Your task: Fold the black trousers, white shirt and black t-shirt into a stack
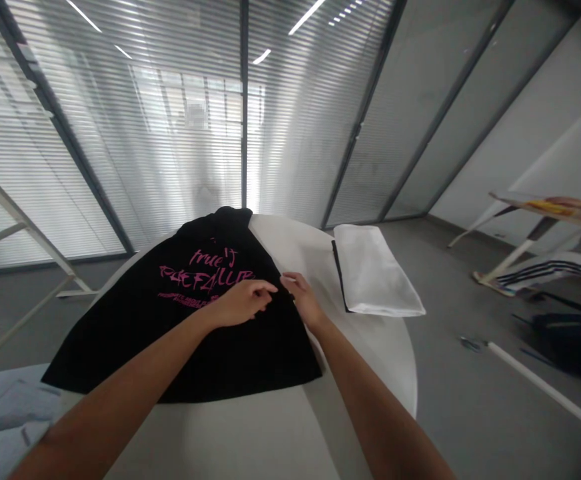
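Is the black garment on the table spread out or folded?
Spread out: the black garment lies flat on the round white table, pink print facing up, with the left hand resting on it.

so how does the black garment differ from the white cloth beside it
The black garment lies spread out, while the white cloth is folded into a long rectangle. The black garment has pink lettering; the white cloth shows none, only a dark strip along one edge. The black garment also looks far bigger as it lies. Both rest on the same white table.
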`<state>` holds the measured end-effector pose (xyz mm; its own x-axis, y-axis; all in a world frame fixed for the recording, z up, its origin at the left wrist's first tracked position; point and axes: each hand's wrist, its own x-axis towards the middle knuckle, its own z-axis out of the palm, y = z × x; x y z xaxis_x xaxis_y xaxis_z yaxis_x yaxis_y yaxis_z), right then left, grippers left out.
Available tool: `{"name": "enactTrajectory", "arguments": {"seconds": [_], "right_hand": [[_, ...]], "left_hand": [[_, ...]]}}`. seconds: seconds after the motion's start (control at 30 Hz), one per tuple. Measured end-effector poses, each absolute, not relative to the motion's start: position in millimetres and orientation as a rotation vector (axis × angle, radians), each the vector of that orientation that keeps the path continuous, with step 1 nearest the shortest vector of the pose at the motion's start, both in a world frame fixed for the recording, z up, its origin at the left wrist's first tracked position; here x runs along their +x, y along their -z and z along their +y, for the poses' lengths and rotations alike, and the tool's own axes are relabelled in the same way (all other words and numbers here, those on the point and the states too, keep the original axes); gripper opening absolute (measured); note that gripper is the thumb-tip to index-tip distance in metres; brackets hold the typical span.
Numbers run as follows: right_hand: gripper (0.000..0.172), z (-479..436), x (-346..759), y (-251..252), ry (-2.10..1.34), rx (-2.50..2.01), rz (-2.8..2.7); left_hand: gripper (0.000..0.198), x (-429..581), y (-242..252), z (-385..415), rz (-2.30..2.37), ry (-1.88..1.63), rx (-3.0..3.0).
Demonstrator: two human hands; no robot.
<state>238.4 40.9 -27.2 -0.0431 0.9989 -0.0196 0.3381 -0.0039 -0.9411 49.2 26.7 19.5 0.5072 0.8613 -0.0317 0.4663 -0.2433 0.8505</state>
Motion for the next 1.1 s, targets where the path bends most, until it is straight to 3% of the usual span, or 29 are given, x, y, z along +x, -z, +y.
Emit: {"name": "enactTrajectory", "arguments": {"seconds": [0.1,0.27,0.43,0.67,0.83,0.97,1.1], "right_hand": [[0.054,38.4,235.4,28.7,-0.821,-1.571,-1.775],[0.046,38.7,242.0,19.4,-0.494,-1.754,-1.92],[0.032,40.6,261.6,-1.9,-0.378,-1.949,-1.79],[0.037,29.2,264.9,-13.6,-0.112,-2.162,-1.754],[0.038,20.5,247.5,-14.4,0.178,-1.83,-2.004],[0.032,8.9,226.5,-1.9,0.055,-1.488,-2.406],[0.038,3.4,214.9,13.9,-0.062,-1.529,-2.512]], "left_hand": [[0.033,1.2,-7.9,30.3,1.639,-0.408,2.325],[0.048,-74.9,19.5,25.4,2.135,-0.124,2.345],[0.057,-106.7,41.4,15.1,2.224,-0.151,2.322],[0.06,-79.2,42.5,-3.8,2.296,-0.146,2.322],[0.065,-65.3,43.8,-16.2,2.336,-0.139,2.32],[0.064,-66.1,40.1,-18.0,2.314,-0.137,2.332],[0.062,-65.7,31.8,-18.3,2.303,-0.1,2.37]]}}
